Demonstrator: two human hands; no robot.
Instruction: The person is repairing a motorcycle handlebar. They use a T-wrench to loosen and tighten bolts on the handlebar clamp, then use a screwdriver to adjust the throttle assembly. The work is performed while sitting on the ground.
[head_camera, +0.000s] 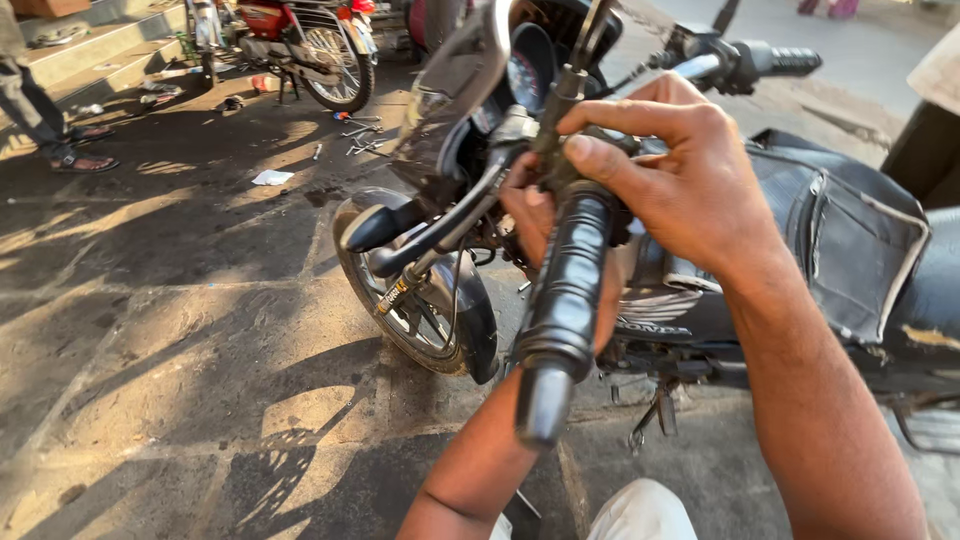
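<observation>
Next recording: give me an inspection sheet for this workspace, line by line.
Surface: stone paving, sunlit in patches.
Job's things: black motorcycle; near handlebar grip and lever.
Clutter: scattered tools and a white scrap.
Grippers: left hand behind the grip; right hand wrapped over the bar above it.
Cables: one thin cable by the front wheel.
Surroundings: red motorcycle, steps, a person's sandalled feet.

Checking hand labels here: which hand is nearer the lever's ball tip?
Left. The left hand sits behind the grip, beside the lever; the right hand is farther right.
</observation>
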